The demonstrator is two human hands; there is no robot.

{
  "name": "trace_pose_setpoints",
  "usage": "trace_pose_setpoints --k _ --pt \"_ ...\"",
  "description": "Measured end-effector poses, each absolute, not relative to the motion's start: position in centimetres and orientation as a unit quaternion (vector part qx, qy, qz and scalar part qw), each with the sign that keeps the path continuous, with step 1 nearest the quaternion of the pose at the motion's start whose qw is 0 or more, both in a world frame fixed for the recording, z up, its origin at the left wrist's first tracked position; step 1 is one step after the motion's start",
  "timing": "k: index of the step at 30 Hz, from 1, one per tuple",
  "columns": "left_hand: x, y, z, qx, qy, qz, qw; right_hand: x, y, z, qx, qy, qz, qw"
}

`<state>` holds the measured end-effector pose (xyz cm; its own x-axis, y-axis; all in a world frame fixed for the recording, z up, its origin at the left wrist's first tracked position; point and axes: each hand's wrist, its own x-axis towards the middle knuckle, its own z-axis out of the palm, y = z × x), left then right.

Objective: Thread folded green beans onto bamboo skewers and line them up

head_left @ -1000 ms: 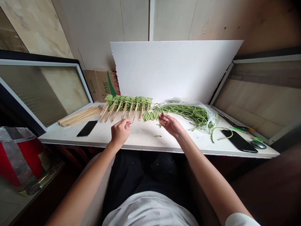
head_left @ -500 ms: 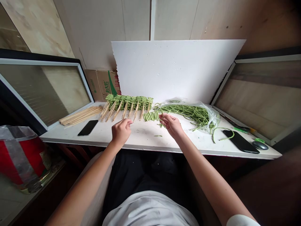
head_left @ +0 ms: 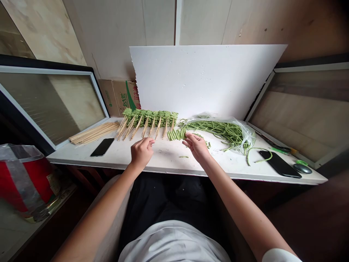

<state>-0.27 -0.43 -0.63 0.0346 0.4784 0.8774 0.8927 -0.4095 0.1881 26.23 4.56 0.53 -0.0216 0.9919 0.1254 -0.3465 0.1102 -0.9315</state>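
My left hand [head_left: 141,153] hovers over the white table's front, fingers curled and pinched, seemingly on a thin bamboo skewer. My right hand [head_left: 196,146] has its fingertips at the end of a short row of cut green bean pieces [head_left: 176,135]. Behind them stands a long row of bean pieces threaded on skewers [head_left: 149,118], with the bare skewer ends pointing toward me. To the right, a clear plastic bag [head_left: 244,136] holds long green beans [head_left: 218,130]. A few green bits lie near my right hand.
A bundle of bare skewers [head_left: 94,133] and a black phone [head_left: 102,147] lie at the table's left. A second phone [head_left: 280,169], green-handled scissors [head_left: 280,149] and a small dark oval object [head_left: 302,168] lie right. A white board [head_left: 207,82] stands behind.
My right hand has shifted slightly down and away from the short bean row. The camera view has also moved a little. My left hand stays in nearly the same place.
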Motion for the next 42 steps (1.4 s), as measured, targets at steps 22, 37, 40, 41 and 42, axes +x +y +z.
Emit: trace_pose_setpoints --k 22,37,40,41,42 --pt "-1.4 0.2 -0.4 -0.658 -0.538 -0.495 0.182 30.7 5.8 0.7 -0.435 -0.791 0.274 0.331" --pt "-0.9 0.1 -0.8 -0.676 -0.482 -0.519 0.204 29.9 5.6 2.1 -0.300 -0.444 0.632 0.560" --pt "-0.9 0.0 -0.8 -0.677 -0.478 -0.519 0.207 29.3 5.5 1.9 -0.297 -0.430 0.637 0.567" --pt "-0.8 0.0 -0.8 -0.678 -0.476 -0.520 0.208 29.1 5.5 1.8 -0.295 -0.426 0.639 0.569" --pt "-0.8 0.0 -0.8 -0.678 -0.474 -0.522 0.209 29.0 5.5 1.7 -0.293 -0.421 0.641 0.571"
